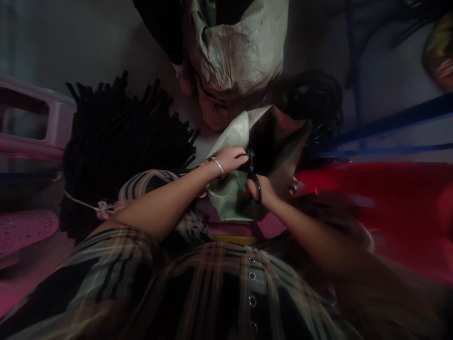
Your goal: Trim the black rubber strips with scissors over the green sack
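Observation:
In my right hand (264,190) is a pair of black-handled scissors (259,188), the fingers through the handle loops. The scissors point away from me, towards the fingertips of my left hand (229,159). That hand, with a bracelet at its wrist, is closed in a pinch on a thin black strip (241,155). Both hands are over the mouth of a pale greenish sack (230,196), held open in front of my lap. Its inside is dark, so the contents are hidden.
To the left lies a big tied bundle of black strips (120,127), beside a pink plastic chair (60,118). A larger sack (240,52) stands ahead, with black coils (314,104) to its right. On the right are a red surface (399,208) and blue metal bars (399,120).

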Demonstrator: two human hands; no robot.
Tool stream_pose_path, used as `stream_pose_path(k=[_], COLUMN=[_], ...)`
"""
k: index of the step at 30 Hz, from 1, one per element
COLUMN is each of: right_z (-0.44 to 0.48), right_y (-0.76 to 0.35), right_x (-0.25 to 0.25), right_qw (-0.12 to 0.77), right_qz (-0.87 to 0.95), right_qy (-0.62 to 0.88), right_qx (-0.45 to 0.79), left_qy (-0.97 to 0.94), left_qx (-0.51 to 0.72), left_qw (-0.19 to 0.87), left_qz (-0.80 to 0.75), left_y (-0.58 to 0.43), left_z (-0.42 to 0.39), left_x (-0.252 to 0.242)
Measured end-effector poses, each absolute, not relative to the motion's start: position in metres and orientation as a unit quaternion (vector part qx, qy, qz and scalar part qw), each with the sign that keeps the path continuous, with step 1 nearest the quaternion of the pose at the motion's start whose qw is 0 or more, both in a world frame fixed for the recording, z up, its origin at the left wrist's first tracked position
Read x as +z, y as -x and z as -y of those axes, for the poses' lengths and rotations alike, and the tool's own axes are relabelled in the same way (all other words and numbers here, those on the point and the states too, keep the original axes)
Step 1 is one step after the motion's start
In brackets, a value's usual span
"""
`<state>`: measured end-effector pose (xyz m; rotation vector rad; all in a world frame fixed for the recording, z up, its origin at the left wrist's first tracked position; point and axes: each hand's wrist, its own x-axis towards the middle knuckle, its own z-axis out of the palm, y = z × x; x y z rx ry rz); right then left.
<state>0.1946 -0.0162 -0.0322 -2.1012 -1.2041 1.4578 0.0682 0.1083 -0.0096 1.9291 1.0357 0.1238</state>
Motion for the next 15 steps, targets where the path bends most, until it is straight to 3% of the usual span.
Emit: stream_pose_path(k=[7,15], right_z=[0.02,0.02], right_y=[-0.198,-0.203], right_x=[-0.05,-0.049], right_qw=[0.198,0.151], right_qz=[0.393,0.449], right_qy=[0.723,0.722], right_qx=[0.533,0.504], left_qy=[-0.748,-0.748], left_qx=[0.044,0.001], left_qw=[0.482,0.5], left_qz=[-0.454,-0.436], left_y=[-0.068,-0.071], left_z=[-0.111,-0.103], left_x=[-0.021,-0.015])
